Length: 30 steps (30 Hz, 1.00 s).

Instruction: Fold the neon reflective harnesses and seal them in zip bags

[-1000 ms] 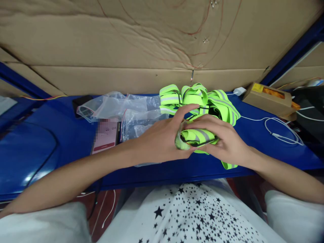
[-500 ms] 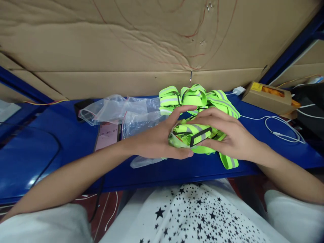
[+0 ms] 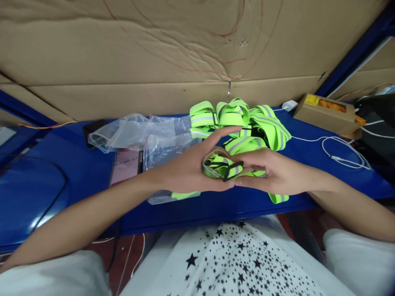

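My left hand (image 3: 185, 169) is curled around the mouth of a clear plastic zip bag (image 3: 159, 199), its thumb and fingers wrapped about the opening. Partly inside the bag is a neon yellow-green reflective strap (image 3: 219, 161) with a grey stripe and a black buckle (image 3: 233, 171). At the bag's mouth, my right hand (image 3: 279, 169) pinches the strap near the buckle. The bag's lower end, with yellow-green showing through, juts out beneath my left hand. Just beyond my hands lie several coiled straps (image 3: 233, 115) of the same kind.
More clear plastic bags (image 3: 132, 129) lie on the blue table (image 3: 200, 213) at the left, beside a phone (image 3: 125, 167) with a pink screen. At the right are a white cable (image 3: 342, 154), a white charger (image 3: 289, 105) and a cardboard box (image 3: 328, 115). A cardboard wall (image 3: 138, 61) rises behind.
The strap and buckle sit lower and deeper in the bag's mouth. My right fingers have come down from above the strap to its side. More yellow-green shows in the bag's lower end.
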Each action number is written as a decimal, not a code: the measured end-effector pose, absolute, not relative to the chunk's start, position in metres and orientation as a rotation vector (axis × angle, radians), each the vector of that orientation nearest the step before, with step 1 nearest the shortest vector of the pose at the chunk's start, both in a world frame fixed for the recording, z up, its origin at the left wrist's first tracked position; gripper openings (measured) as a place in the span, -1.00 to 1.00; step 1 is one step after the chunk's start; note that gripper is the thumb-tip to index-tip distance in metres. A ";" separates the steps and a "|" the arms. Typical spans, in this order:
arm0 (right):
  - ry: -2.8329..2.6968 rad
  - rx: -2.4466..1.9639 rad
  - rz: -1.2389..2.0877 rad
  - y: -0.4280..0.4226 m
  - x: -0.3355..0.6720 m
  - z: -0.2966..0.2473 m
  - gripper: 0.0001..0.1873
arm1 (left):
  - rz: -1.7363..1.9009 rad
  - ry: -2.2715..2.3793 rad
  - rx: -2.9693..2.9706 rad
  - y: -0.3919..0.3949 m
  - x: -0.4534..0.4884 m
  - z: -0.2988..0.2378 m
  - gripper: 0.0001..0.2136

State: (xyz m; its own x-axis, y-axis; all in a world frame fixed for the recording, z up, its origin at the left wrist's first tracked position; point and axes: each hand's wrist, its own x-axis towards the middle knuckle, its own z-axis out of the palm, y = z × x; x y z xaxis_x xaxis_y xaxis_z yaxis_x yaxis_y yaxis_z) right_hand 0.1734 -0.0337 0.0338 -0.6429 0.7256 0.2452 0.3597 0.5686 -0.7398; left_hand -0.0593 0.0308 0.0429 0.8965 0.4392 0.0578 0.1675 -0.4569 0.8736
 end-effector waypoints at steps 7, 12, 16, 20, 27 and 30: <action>-2.374 -0.887 0.938 -0.027 0.172 0.030 -0.59 | 0.273 0.362 2.131 0.033 -0.050 0.032 -0.03; -2.381 -0.966 0.195 -0.031 0.161 0.023 -0.50 | 0.499 0.438 2.261 0.030 -0.061 0.020 -0.07; -2.318 -0.869 0.145 -0.037 0.163 0.020 -0.57 | 0.598 0.476 2.230 0.021 -0.070 0.012 -0.08; -2.285 -0.776 0.120 -0.041 0.160 0.016 -0.77 | 0.627 0.465 2.239 0.013 -0.066 0.016 -0.13; -2.421 -0.723 0.093 -0.039 0.148 0.018 -0.74 | 0.462 0.422 2.367 0.013 -0.044 0.024 -0.10; -2.437 -0.623 0.440 -0.037 0.159 0.031 -0.76 | 0.427 0.363 2.168 0.022 -0.051 0.033 -0.04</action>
State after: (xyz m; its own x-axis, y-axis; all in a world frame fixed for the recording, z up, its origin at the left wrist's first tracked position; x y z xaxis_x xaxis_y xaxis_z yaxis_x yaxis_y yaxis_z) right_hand 0.1588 -0.0373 0.0308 -0.7233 0.5220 0.4520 0.3308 0.8366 -0.4367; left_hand -0.0514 0.0217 0.0326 0.8985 0.4040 0.1718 0.1047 -0.5772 0.8099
